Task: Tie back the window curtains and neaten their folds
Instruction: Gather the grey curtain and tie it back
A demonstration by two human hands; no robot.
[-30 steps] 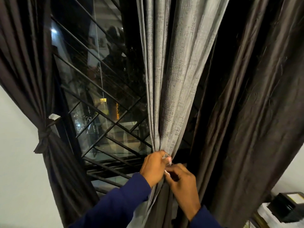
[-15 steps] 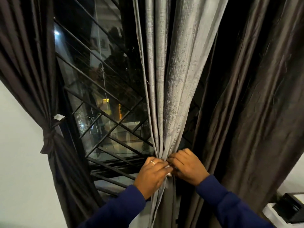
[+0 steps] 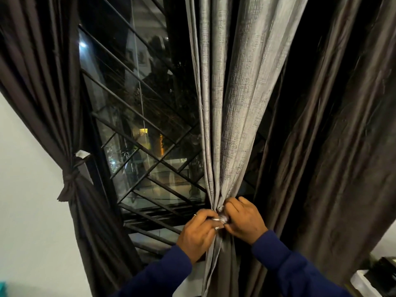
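I have the grey curtain point(image 3: 231, 108) gathered into a narrow bunch just right of the window grille point(image 3: 137, 133). My left hand point(image 3: 199, 234) and right hand point(image 3: 244, 219) meet at that bunch, fingers of both curled and pinching a pale tie point(image 3: 221, 218) wrapped round it; the knot itself is too blurred to make out. Left of the grille, the dark curtain point(image 3: 42, 82) hangs bound by its own sash point(image 3: 69, 181). Another dark curtain point(image 3: 342, 146) falls loose right of the grey one.
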